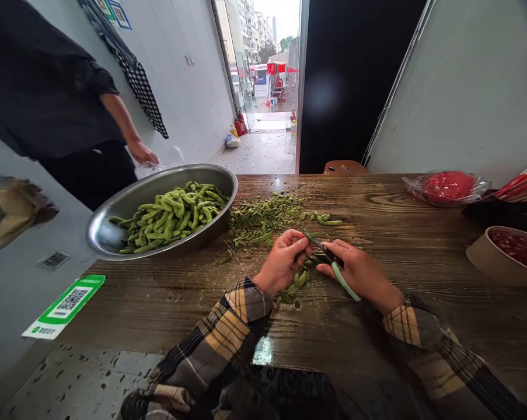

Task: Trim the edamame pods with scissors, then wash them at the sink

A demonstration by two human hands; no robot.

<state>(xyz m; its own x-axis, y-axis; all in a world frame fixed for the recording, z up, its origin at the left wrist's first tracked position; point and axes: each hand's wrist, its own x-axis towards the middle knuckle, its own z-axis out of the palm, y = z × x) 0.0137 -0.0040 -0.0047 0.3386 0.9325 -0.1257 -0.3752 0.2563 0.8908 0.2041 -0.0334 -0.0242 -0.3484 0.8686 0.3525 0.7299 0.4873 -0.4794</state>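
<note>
Scissors (345,282) with a pale green handle sit in the right hand (360,269), the fingers curled around the grips and the dark blades angled across to the left hand (283,259). The left hand's thumb and fingers are drawn together in a pinch right at the blade tips; whether a pod is caught between them cannot be told. Below and between both hands, loose green pods (299,283) lie on the wooden table (180,315). Just ahead of the left hand spreads a heap of small green trimmings (276,213), and a small cluster of pods (327,220) rests ahead of the right hand.

Farther out to the left of the left hand, a wide metal bowl (97,230) stands tilted, holding a mound of green pods (171,219). Nearer the person than the bowl, well left of the left hand, lies a green and white code card (68,306). Well to the right of the right hand stands a paper tub (486,259) with dark red contents; beyond it is a red item in clear plastic (449,185). Past the bowl, another person (48,87) stands.
</note>
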